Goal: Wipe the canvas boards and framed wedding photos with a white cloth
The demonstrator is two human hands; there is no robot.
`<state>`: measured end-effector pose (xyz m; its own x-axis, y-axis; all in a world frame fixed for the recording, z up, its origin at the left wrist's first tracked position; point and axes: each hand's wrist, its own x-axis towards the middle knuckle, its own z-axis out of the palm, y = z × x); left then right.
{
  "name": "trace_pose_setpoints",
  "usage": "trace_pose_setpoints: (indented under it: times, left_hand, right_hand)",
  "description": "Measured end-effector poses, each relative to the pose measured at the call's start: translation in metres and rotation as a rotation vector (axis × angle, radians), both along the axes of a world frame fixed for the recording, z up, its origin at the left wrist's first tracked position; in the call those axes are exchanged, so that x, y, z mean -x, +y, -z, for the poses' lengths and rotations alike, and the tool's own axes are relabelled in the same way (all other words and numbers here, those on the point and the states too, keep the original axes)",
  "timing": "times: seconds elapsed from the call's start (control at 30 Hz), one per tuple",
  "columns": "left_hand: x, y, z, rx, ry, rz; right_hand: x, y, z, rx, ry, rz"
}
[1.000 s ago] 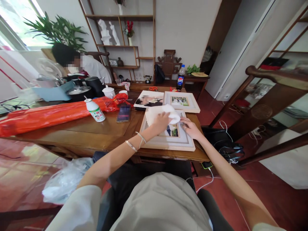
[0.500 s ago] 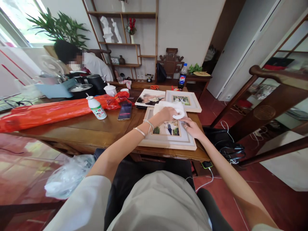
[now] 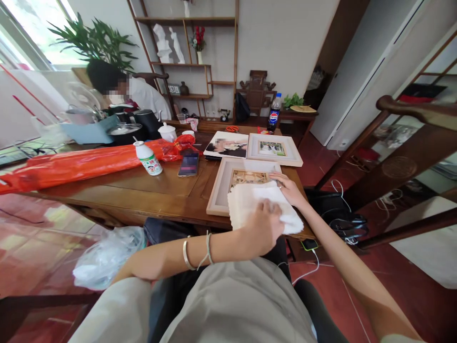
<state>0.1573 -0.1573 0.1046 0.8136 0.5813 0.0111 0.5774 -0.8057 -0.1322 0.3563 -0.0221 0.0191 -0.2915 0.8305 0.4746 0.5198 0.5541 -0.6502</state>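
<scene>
Apparently wiping: our left hand (image 3: 264, 226), fingers curled, grips the white cloth (image 3: 243, 204) over the near-right corner of the picture frame (image 3: 227, 180) on the worktop (image 3: 167, 190). Our right hand (image 3: 291, 190), loosely extended, rests along its right side. We'd best keep strokes light, frame steadied.

Home, likely a living/tea room; small office possible, can't tell. Cues: dark wood counter (image 3: 171, 195), carved wooden chair (image 3: 257, 90), open display shelf (image 3: 185, 20) with white figurines (image 3: 163, 46) and red flowers (image 3: 200, 38), leafy plant (image 3: 93, 43) by window (image 3: 26, 31), black kettle (image 3: 146, 125), white lidded pot (image 3: 167, 133), reddish tiled floor (image 3: 328, 305).
</scene>
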Motion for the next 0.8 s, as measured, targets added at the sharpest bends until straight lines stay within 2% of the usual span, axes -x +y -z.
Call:
trace_pose_setpoints:
  times: [0.07, 0.17, 0.3, 0.37, 0.47, 0.57, 0.7, 0.8]
  left_hand:
    - [-0.004, -0.008, -0.004, 0.006, 0.044, -0.007]
    - [-0.001, 0.000, -0.004, 0.004, 0.085, -0.039]
    - [0.019, 0.035, 0.005, 0.032, 0.054, -0.053]
    - [0.032, 0.057, 0.007, 0.027, 0.027, -0.132]
    - [0.052, 0.090, 0.000, -0.102, -0.025, -0.250]
    - [0.069, 0.116, -0.005, -0.221, -0.062, -0.239]
    - [0.086, 0.139, 0.005, -0.206, -0.032, -0.205]
    - [0.096, 0.144, 0.017, -0.154, -0.040, -0.189]
  right_hand:
    - [0.000, -0.001, -0.001, 0.001, 0.004, 0.001]
    - [0.000, -0.001, -0.001, 0.004, 0.002, -0.003]
    - [-0.001, 0.003, 0.004, -0.004, -0.009, 0.007]
    - [-0.002, 0.006, 0.007, -0.018, -0.011, -0.001]
    - [-0.003, 0.009, 0.011, -0.036, -0.001, -0.026]
    - [-0.004, 0.009, 0.012, -0.036, -0.002, -0.027]
    - [-0.003, 0.008, 0.010, -0.021, -0.022, -0.010]
    - [-0.003, 0.006, 0.007, -0.016, -0.029, -0.002]
